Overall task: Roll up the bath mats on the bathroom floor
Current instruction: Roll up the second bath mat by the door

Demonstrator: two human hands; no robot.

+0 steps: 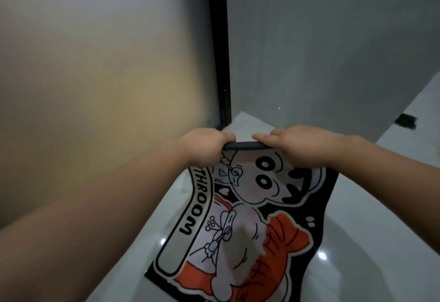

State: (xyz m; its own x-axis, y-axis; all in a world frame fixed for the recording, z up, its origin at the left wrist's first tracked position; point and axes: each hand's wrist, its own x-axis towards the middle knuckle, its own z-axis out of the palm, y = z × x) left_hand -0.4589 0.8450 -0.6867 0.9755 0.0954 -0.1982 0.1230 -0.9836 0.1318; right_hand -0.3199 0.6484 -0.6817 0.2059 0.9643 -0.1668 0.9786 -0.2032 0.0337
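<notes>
A black bath mat (240, 220) with a cartoon figure, orange patches and the lettering "THROOOM" lies on the glossy white floor, running from the bottom of the view up toward the wall. Its far edge is curled over into a thin black roll (244, 145). My left hand (206, 145) grips the left end of that roll with curled fingers. My right hand (302, 145) grips the right end, fingers curled over the top. Both hands hide the ends of the roll.
A frosted glass panel (107, 63) with a black frame (220, 51) stands close on the left. A grey wall (333, 39) rises just beyond the mat's far edge. White tiled floor (371, 242) extends right, with a small dark object (407, 120) at the wall's corner.
</notes>
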